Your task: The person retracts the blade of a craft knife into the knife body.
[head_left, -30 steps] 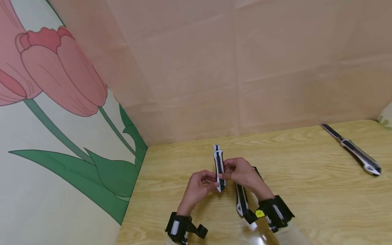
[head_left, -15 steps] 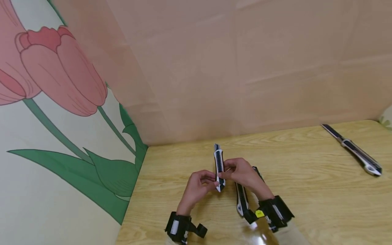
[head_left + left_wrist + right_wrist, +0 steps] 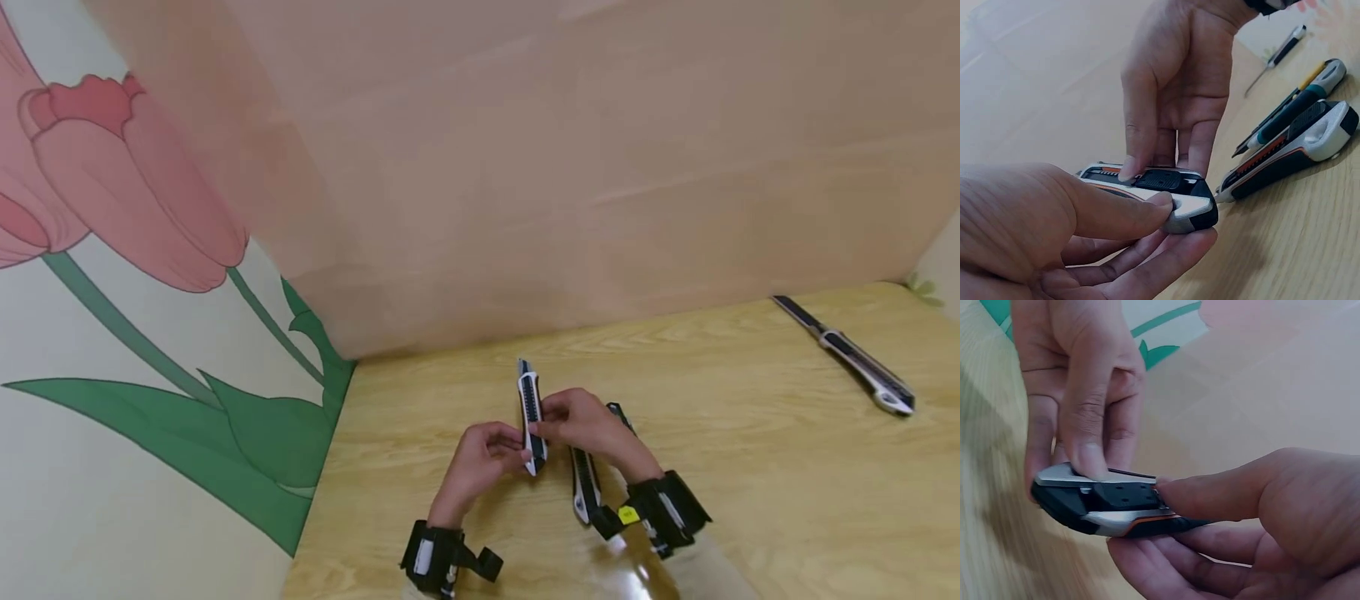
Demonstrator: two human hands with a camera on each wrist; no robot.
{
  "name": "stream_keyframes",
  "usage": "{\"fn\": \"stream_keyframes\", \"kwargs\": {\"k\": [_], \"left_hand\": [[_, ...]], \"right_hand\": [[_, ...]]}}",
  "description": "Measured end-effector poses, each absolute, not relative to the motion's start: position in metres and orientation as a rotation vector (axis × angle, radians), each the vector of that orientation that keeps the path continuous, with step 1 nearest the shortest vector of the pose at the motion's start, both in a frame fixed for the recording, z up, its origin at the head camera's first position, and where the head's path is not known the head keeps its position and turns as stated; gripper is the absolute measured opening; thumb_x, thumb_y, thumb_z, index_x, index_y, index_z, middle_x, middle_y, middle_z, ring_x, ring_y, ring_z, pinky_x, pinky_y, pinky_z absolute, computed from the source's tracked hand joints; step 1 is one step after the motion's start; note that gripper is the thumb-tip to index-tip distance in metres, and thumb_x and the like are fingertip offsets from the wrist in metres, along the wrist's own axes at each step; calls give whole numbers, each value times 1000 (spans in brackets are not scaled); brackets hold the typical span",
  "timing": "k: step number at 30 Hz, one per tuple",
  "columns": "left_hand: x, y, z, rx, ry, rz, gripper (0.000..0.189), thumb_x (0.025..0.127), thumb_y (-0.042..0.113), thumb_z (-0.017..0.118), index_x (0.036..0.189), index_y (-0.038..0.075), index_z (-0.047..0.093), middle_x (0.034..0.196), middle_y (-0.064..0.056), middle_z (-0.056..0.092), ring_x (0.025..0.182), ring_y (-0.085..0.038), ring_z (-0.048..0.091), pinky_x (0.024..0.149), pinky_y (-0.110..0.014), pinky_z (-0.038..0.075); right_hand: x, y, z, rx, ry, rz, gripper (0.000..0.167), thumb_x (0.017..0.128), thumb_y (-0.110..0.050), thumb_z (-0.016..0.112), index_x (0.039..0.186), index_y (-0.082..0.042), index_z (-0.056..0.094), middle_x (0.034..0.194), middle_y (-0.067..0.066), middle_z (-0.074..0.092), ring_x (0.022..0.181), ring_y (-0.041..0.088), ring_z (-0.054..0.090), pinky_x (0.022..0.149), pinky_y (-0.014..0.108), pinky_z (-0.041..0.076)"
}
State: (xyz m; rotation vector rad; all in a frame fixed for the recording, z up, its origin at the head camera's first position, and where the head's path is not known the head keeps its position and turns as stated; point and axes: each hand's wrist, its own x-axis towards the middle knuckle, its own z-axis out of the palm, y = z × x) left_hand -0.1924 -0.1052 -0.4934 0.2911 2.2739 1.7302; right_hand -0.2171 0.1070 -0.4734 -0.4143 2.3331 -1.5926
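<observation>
A snap-off utility knife (image 3: 531,412) with a black and silver-white body is held between both hands, its front end tipped up and away. My left hand (image 3: 480,462) grips its rear end, thumb along the silver side and fingers underneath. My right hand (image 3: 588,425) pinches the middle of the body. In the right wrist view, the right thumb (image 3: 1216,494) touches the front of the black slider (image 3: 1125,495). A short tip shows at the knife's front end in the head view. A second utility knife (image 3: 583,487) lies just right of the hands, partly behind my right hand.
Another utility knife (image 3: 866,371), blade extended, lies far right on the wooden table (image 3: 750,483). In the left wrist view, a teal-handled tool (image 3: 1294,109) with a yellow part lies beside the second knife. A brown sheet (image 3: 525,208) rises behind the table; a tulip-printed surface (image 3: 150,333) stands left.
The head view has turned slightly, so the table and wall shift a little in frame. Both hands keep the same hold on the utility knife.
</observation>
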Motion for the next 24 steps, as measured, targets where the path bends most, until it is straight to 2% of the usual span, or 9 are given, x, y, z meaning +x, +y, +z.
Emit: {"fn": "stream_keyframes", "kwargs": {"k": [7, 10, 13, 19, 24], "left_hand": [[-180, -108, -503, 176, 2103, 1816, 21, 86, -4, 78, 105, -4, 70, 95, -11, 72, 83, -22, 73, 74, -34, 62], [-174, -110, -506, 141, 2075, 1835, 21, 85, -6, 77, 104, -6, 69, 95, -13, 72, 82, -23, 73, 74, -36, 63], [-168, -114, -509, 101, 2057, 1857, 22, 84, -9, 77, 104, -9, 68, 93, -15, 71, 81, -24, 73, 73, -38, 63], [-159, -119, -514, 68, 1994, 1887, 20, 84, -11, 75, 102, -13, 66, 90, -17, 71, 79, -24, 73, 73, -42, 63], [-157, -117, -513, 46, 1987, 1870, 19, 83, -12, 75, 100, -13, 66, 88, -18, 71, 77, -24, 73, 72, -41, 63]], "right_hand": [[-215, 112, -472, -384, 2193, -1711, 22, 98, -10, 66, 110, 9, 70, 99, 15, 73, 84, 33, 71, 76, 48, 61], [-215, 115, -471, -364, 2144, -1787, 28, 98, -4, 64, 118, 16, 64, 109, 24, 70, 89, 35, 72, 80, 49, 61], [-216, 117, -470, -329, 2123, -1822, 30, 98, -3, 64, 122, 17, 62, 113, 28, 68, 90, 36, 73, 81, 48, 61], [-218, 121, -467, -319, 2134, -1827, 32, 98, -1, 64, 124, 17, 60, 112, 29, 68, 87, 38, 73, 81, 49, 61], [-217, 126, -464, -287, 2187, -1812, 28, 98, 0, 61, 122, 14, 63, 106, 24, 70, 85, 35, 73, 79, 49, 62]]}}
